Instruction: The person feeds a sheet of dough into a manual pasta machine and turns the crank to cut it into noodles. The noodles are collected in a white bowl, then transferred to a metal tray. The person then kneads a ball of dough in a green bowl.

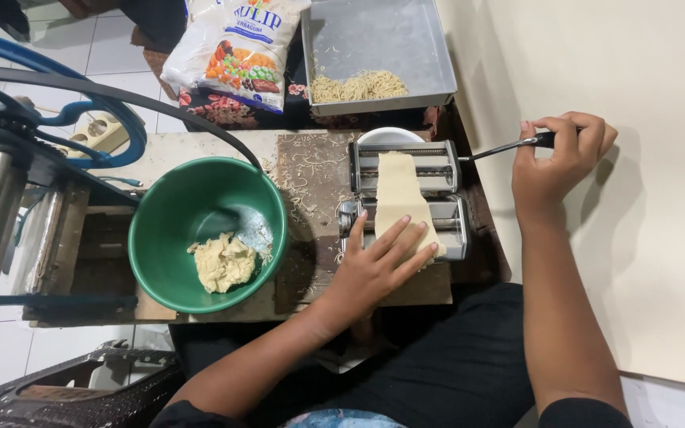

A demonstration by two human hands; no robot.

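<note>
My left hand (378, 265) lay flat, fingers spread, on the dough sheet (400, 198) draped over the pasta machine (441, 194) on the table (200, 144). My right hand (556, 158) had its grip closed round the crank handle (545, 140). A green bowl (168, 222) of dough sat just beside the machine.

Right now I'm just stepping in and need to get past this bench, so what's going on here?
A person is working a hand-cranked pasta machine. Their right hand grips the crank handle, while the left hand lies flat on a dough sheet fed through the rollers. Beside it, a green bowl holds a lump of dough. A metal tray behind the machine holds cut noodles.
</note>
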